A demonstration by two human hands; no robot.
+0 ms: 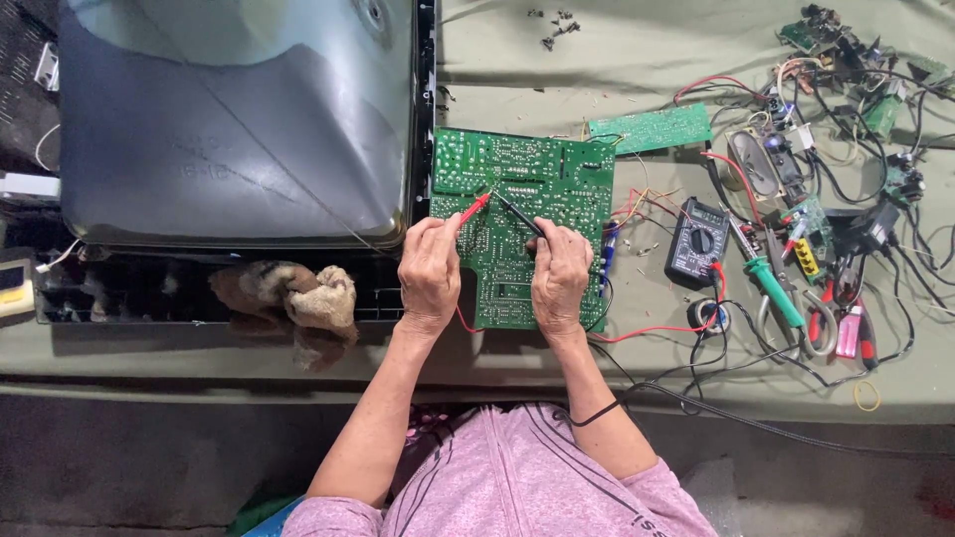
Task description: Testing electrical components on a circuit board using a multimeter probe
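Both forearms rise from the 6 o'clock edge and draw closer together toward the middle of the view, bare from the pink sleeves at the elbows. The left hand (430, 267) lies back-up, knuckles bent, fingers (438, 231) pinched together and aimed at 1 o'clock. The right hand (560, 270), just beside it at 3 o'clock, is likewise back-up, its fingers curled closed and aimed at 11 o'clock. A dark band circles the right forearm.

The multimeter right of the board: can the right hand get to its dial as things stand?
Probably yes: the multimeter lies uncovered just beyond the right hand, though that hand holds the black probe.
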